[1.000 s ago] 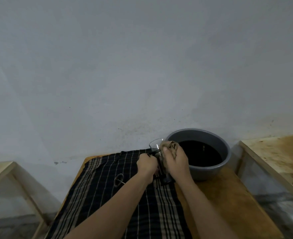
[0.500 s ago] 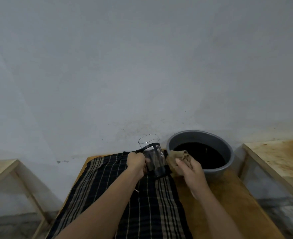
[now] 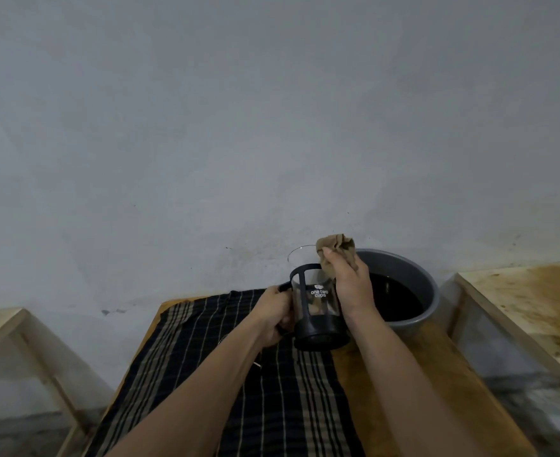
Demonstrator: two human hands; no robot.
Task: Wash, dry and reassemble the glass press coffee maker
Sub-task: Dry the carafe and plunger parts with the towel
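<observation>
Rag [image 3: 334, 250] lifted to carafe [image 3: 316, 301] rim; wooden table [image 3: 404, 374].

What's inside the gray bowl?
The gray basin holds dark liquid, probably water, looking almost black. Its bottom is hidden beneath it, and the right hand holding the brown cloth covers its near-left edge.

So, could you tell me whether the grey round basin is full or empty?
Partly filled: the grey round basin holds dark liquid well below its rim.

One head view: we look forward and slightly down, wall [image 3: 272, 110] filling most, bench [image 3: 420, 374] close below.
</observation>
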